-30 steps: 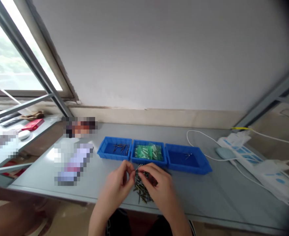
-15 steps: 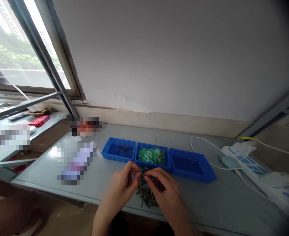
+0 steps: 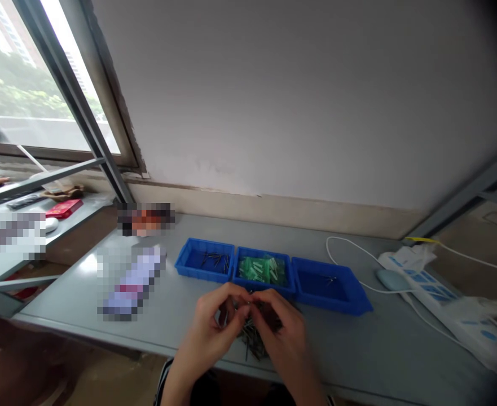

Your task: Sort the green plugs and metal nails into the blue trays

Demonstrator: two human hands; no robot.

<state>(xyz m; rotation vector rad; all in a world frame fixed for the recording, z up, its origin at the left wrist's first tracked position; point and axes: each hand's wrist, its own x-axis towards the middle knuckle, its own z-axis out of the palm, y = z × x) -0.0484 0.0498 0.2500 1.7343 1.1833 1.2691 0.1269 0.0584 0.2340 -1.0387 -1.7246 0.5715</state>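
Note:
My left hand [image 3: 218,324] and my right hand [image 3: 280,327] meet fingertip to fingertip over a pile of screws [image 3: 252,341] at the table's front edge. Both hands are pinched closed, and what sits between the fingertips is too small and covered to name. Just beyond them a row of blue bins stands side by side. The left bin [image 3: 184,265] has several dark screws [image 3: 218,261] in it. Green plastic packets with pale pieces [image 3: 260,269] fill the middle bin [image 3: 265,286]. A few small screws [image 3: 330,279] lie in the right bin [image 3: 350,287].
A white power strip [image 3: 451,304] with white cables [image 3: 383,290] runs along the table's right side. Blurred-out items lie at the left. Metal frame posts [image 3: 108,169] rise near the window, beside a neighbouring table with a red box [image 3: 64,208].
My left hand has moved right, so its fingertips now touch those of my right hand. The bins and the pile stay where they were; the view has shifted slightly.

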